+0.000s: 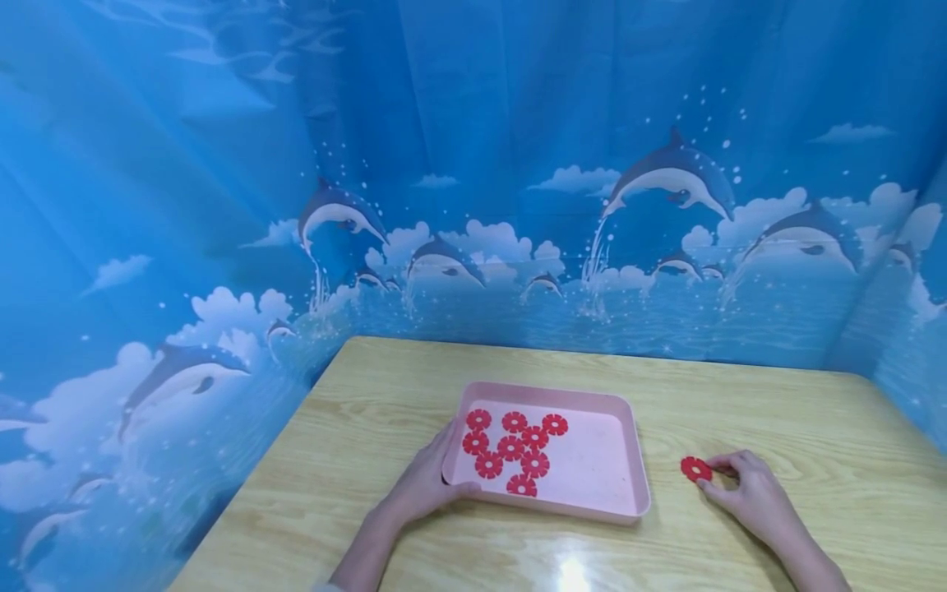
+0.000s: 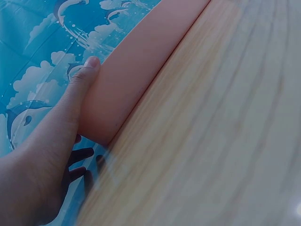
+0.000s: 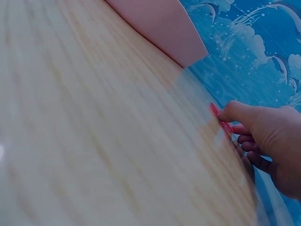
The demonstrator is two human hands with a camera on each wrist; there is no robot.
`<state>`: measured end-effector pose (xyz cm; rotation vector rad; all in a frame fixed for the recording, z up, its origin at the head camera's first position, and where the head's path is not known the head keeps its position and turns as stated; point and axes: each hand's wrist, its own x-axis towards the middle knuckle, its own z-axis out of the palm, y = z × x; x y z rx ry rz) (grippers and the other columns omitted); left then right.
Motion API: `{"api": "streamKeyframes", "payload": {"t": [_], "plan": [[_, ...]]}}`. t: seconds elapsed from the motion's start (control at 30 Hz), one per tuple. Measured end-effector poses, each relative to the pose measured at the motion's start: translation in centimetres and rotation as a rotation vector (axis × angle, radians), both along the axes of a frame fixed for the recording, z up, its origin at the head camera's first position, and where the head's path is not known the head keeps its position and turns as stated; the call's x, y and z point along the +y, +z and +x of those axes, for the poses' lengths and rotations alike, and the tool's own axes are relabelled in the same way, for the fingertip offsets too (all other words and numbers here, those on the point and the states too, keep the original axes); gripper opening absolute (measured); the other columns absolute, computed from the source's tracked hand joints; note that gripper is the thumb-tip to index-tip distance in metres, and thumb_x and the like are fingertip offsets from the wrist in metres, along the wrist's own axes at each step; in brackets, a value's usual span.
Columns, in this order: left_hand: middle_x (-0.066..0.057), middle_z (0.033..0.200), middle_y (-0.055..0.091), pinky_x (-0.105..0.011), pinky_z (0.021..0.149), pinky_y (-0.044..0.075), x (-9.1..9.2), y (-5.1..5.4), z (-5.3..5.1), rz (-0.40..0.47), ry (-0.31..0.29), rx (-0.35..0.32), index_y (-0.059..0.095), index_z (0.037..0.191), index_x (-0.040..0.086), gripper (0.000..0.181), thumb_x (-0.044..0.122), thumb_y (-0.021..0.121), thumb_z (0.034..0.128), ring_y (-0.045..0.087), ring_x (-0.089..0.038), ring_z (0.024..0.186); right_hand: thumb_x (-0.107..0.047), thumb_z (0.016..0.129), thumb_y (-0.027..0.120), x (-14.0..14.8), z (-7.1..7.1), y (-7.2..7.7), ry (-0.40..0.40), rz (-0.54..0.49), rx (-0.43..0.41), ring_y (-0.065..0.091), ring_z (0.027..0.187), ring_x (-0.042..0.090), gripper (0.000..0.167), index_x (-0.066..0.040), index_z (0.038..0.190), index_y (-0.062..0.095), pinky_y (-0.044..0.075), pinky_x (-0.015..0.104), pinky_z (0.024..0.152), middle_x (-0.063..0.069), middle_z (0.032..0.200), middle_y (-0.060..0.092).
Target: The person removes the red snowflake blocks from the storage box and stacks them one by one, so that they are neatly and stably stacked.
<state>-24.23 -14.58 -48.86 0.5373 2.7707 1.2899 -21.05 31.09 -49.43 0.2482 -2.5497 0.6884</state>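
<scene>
A shallow pink tray (image 1: pixel 592 511) lies on the table, with several red notched flower-shaped discs (image 1: pixel 510 448) gathered over the left half of its floor. My left hand (image 1: pixel 423 483) grips the tray's near left corner, the thumb along the front wall and the fingers round the left side. In the left wrist view that thumb (image 2: pixel 89 69) presses against the tray wall (image 2: pixel 127 75). To the right of the tray, my right hand (image 1: pixel 755 493) pinches one red notched disc (image 1: pixel 694 469) between thumb and fingers, at or just over the tabletop. The right wrist view shows this disc (image 3: pixel 215 109) nearly edge-on.
Light wood-grain tabletop (image 1: pixel 710 411) surrounds the tray on all sides. Behind the table's far edge and along its left side hangs a blue curtain (image 1: pixel 488 164) printed with dolphins and clouds. A bright light reflection shows on the table near the front.
</scene>
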Motion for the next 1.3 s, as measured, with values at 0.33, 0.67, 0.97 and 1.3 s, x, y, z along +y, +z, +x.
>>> {"api": "streamKeyframes", "payload": {"t": [0.33, 0.67, 0.97, 1.3], "plan": [[0.01, 0.15, 0.014, -0.051, 0.102, 0.025, -0.1, 0.2, 0.0, 0.012, -0.027, 0.009, 0.006, 0.148, 0.029, 0.103, 0.056, 0.069, 0.0719, 0.018, -0.02, 0.134, -0.01, 0.065, 0.08, 0.0, 0.1, 0.2, -0.004, -0.004, -0.048, 0.05, 0.077, 0.029, 0.03, 0.005, 0.087, 0.066, 0.04, 0.037, 0.064, 0.009, 0.083, 0.055], [0.011, 0.15, 0.016, -0.05, 0.102, 0.027, 0.0, 0.0, -0.2, 0.005, -0.016, -0.002, 0.007, 0.148, 0.03, 0.103, 0.058, 0.069, 0.0705, 0.018, -0.018, 0.134, -0.017, 0.074, 0.077, 0.1, 0.2, 0.5, -0.036, -0.064, -0.101, 0.053, 0.078, 0.024, 0.031, 0.004, 0.093, 0.066, 0.044, 0.021, 0.063, 0.01, 0.088, 0.056], [0.012, 0.149, 0.017, -0.05, 0.102, 0.027, 0.0, 0.0, -0.1, 0.031, -0.02, -0.003, 0.008, 0.148, 0.029, 0.103, 0.057, 0.07, 0.0708, 0.019, -0.017, 0.134, -0.018, 0.078, 0.074, -1.5, 0.3, 2.8, -0.038, -0.107, -0.065, 0.049, 0.078, 0.011, 0.027, -0.002, 0.098, 0.066, 0.044, 0.02, 0.062, 0.007, 0.094, 0.057], [0.009, 0.15, 0.016, -0.051, 0.102, 0.025, 0.0, 0.1, 0.0, 0.019, -0.013, -0.007, 0.008, 0.148, 0.03, 0.104, 0.058, 0.07, 0.0705, 0.019, -0.02, 0.134, -0.01, 0.077, 0.074, -6.3, -0.7, 5.9, 0.081, -0.151, 0.01, 0.05, 0.079, 0.014, 0.023, -0.002, 0.097, 0.066, 0.047, 0.024, 0.063, 0.006, 0.09, 0.058]]}}
